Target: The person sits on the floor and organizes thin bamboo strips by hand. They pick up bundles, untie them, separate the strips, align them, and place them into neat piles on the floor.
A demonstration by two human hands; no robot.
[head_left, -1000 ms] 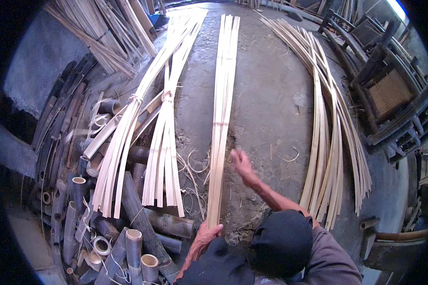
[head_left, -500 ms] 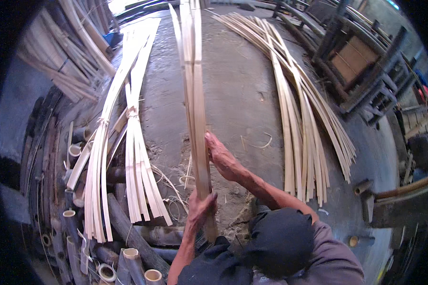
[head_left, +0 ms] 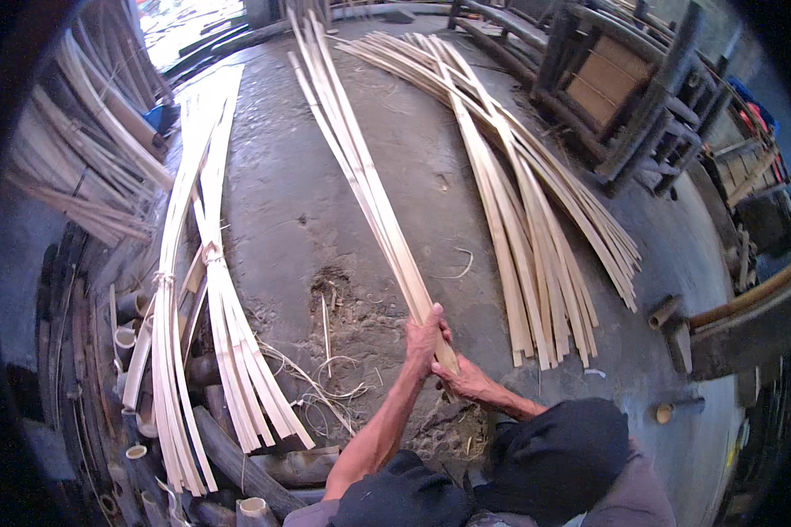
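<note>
A loose bundle of long, pale bamboo strips [head_left: 380, 206] slants from the far middle of the floor down to my hands, its far ends fanned apart. My left hand [head_left: 425, 335] is closed around it close to the near end. Just below, my right hand [head_left: 466, 381] grips the tip of the same bundle, its fingers partly hidden. To the right, more bamboo strips [head_left: 536, 255] lie in crossing piles. On the left are two bundles of strips, the nearer-left one [head_left: 169, 351] and its neighbour [head_left: 237, 342], each tied around the middle.
Dark bamboo poles and cut tubes [head_left: 253, 508] crowd the lower left. Wooden frame furniture [head_left: 611, 88] stands at the back right, and more strips [head_left: 79, 167] lean at the far left. Thin shavings [head_left: 327, 338] litter the rough concrete floor [head_left: 281, 211]. A bamboo piece [head_left: 666, 312] projects at right.
The strips swung from nearly straight ahead to a slant, near end to the right. My right hand dropped from higher up the bundle to its tip; my left hand moved right and up.
</note>
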